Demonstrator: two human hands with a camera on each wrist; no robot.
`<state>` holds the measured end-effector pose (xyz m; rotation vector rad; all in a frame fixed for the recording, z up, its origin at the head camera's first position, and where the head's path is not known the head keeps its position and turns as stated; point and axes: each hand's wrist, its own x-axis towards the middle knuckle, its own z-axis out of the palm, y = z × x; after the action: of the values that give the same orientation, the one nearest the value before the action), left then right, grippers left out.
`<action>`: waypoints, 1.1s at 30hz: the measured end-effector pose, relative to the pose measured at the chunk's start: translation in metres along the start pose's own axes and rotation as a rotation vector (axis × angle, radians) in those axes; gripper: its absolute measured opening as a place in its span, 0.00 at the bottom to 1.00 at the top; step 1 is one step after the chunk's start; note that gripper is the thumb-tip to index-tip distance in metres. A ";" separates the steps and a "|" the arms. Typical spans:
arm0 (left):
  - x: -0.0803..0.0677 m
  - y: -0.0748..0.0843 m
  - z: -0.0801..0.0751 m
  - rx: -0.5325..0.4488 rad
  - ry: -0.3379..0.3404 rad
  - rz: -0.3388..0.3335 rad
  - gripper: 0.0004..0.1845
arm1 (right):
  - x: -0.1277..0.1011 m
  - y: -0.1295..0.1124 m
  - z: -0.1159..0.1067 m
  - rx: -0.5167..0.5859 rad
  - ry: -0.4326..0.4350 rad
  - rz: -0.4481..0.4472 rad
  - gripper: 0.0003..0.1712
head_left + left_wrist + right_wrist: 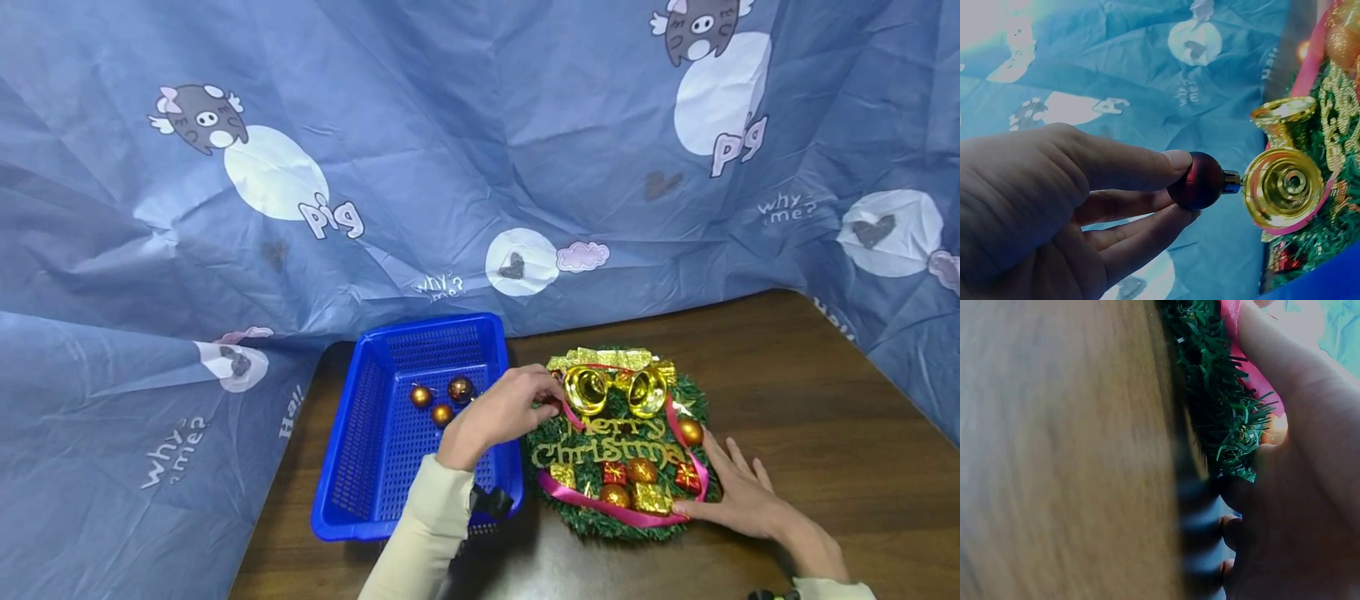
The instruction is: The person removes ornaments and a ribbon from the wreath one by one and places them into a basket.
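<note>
Left grip point(504, 410): pinching red ball point(1200, 182), which, we judge, could slip, being smooth. Right grip point(742, 500): spread, against wreath point(618, 439).

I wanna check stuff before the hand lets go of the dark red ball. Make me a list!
1. Left hand has the dark red ball in its fingers: ok.
2. Ball's cap points toward the wreath: ok.
3. Ball hooked onto the wreath: cannot tell, no fastening shows clearly.
4. Cap clear of the gold bell: cannot tell, they overlap in the left wrist view.
5. Right hand at the wreath's edge: ok.
</note>
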<state>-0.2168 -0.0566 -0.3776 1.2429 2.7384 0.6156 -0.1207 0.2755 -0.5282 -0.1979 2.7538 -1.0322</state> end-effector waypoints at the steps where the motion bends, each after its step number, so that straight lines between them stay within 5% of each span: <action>1: -0.001 -0.001 -0.002 -0.012 0.005 -0.009 0.08 | 0.000 0.000 0.000 0.000 0.001 0.000 0.67; 14: -0.014 -0.021 -0.028 -0.096 0.118 -0.074 0.09 | 0.001 -0.001 0.000 0.011 -0.014 0.010 0.68; 21: -0.027 -0.036 -0.044 -0.122 0.234 -0.124 0.08 | 0.001 0.000 0.000 0.007 -0.018 0.004 0.67; 33: -0.059 -0.082 -0.064 -0.095 0.315 -0.289 0.08 | 0.001 0.001 0.000 0.036 -0.025 0.008 0.67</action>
<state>-0.2494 -0.1696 -0.3564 0.7626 3.0131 0.9642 -0.1215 0.2761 -0.5291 -0.1925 2.7091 -1.0692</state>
